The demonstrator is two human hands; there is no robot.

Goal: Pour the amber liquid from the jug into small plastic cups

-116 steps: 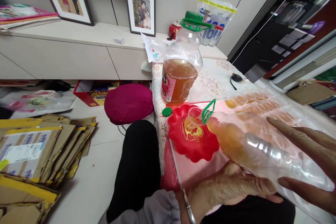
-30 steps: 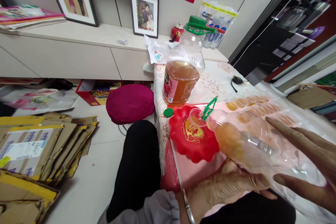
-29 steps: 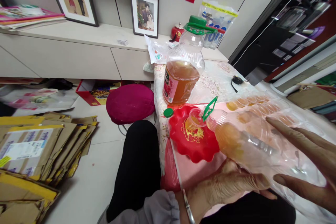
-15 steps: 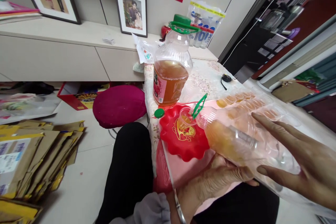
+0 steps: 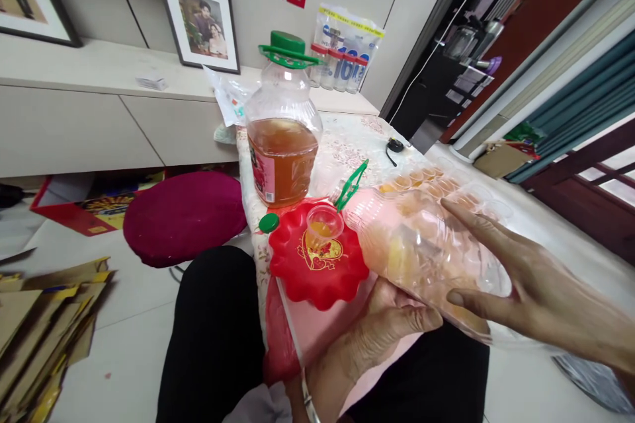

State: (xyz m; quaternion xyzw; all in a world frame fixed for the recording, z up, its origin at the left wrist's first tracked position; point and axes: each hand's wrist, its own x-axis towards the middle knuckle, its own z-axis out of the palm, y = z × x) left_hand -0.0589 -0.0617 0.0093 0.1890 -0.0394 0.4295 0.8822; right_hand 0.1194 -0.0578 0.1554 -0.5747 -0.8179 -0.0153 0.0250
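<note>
A large clear plastic bottle (image 5: 421, 244) with a green carry handle (image 5: 352, 185) at its neck lies tilted between my hands, some yellowish liquid inside. My left hand (image 5: 381, 330), a bangle on its wrist, grips it from below. Along its far end my right hand (image 5: 516, 277) rests with thumb and fingers spread around the side. The bottle's mouth is beside the upper right rim of a small clear cup (image 5: 325, 228) holding orange liquid. That cup stands on a red scalloped plate (image 5: 292, 277) with a gold heart print.
Behind the plate stands a big green-capped jug (image 5: 285, 158) of amber liquid. A loose green cap (image 5: 268, 223) lies left of the plate. Rows of small filled cups (image 5: 436, 182) stand beyond the bottle. A tape measure (image 5: 395, 145) lies farther back. A maroon stool (image 5: 186, 218) is at left.
The bottle's mouth has lifted slightly away from the cup, and the bottle lies less steeply. Both hands stay on it. The whole view has shifted rightward.
</note>
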